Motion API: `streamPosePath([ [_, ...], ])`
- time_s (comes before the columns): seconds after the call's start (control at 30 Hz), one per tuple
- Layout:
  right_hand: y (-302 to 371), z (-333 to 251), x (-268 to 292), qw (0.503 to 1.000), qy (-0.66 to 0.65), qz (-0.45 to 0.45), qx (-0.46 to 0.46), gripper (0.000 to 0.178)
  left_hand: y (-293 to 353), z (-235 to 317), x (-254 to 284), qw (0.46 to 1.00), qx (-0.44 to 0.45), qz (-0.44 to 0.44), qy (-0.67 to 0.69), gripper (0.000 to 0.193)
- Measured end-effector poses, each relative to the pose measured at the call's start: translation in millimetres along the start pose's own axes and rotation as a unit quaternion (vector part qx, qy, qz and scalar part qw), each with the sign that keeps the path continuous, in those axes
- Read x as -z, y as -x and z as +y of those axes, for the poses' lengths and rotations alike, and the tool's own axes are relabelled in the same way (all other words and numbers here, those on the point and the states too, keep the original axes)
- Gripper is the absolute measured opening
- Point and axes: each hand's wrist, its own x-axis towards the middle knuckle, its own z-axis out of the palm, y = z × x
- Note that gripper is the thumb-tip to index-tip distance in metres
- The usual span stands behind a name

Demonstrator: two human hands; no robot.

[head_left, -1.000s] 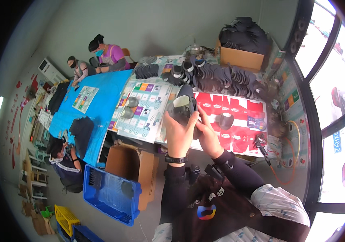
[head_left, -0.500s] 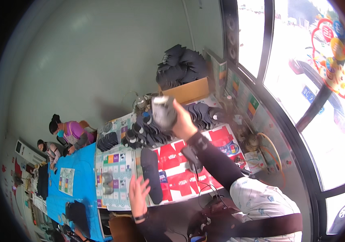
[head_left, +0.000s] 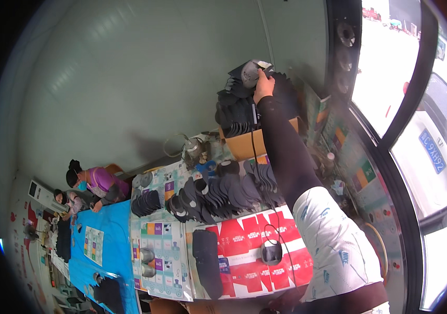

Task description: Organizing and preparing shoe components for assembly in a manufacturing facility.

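At the far left, two seated people (head_left: 91,186) work along a blue-covered table (head_left: 116,240), well apart from the wearer. Right of them, the near bench is papered with flattened printed cartons (head_left: 244,251), probably to spare its surface. A long dark insole (head_left: 207,261) lies flat on that paper, and a small dark rounded piece (head_left: 271,252) lies just right of it. Behind these, dark insoles (head_left: 223,191) stand in overlapping fanned rows, an arrangement that would let each be picked off singly. Farther back, an open cardboard box (head_left: 247,144) carries a tall heap of dark shoe parts (head_left: 239,107).

The right hand (head_left: 264,86), at the end of a fully stretched black sleeve, is closed around a grey, rounded shoe piece (head_left: 250,73), holding it at the top of that heap, touching or just above it. The long reach suits a pile at the bench's back edge. The left hand is out of view, so its state cannot be told.
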Motion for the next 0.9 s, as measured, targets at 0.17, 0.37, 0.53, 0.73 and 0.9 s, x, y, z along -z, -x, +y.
streamPosePath([
  [0.17,-14,27,-8,0.994,-0.061,-0.024,-0.089,0.072,-18,-15,12,1.0,0.004,0.003,0.016,0.063],
  [0.37,-75,97,-12,0.999,0.026,-0.024,-0.029,0.076,-21,-38,42,0.999,0.0,0.002,0.034,0.066],
  [0.53,-101,123,-5,0.888,0.417,0.127,0.146,0.064,-9,-52,50,0.999,-0.013,-0.001,0.052,0.067],
  [0.73,-42,85,-2,0.798,0.572,0.128,0.141,0.06,0,-41,27,0.998,0.013,0.046,0.042,0.061],
  [0.9,-20,66,-6,0.808,0.563,0.103,0.141,0.054,7,-39,20,0.998,0.015,0.051,0.042,0.058],
])
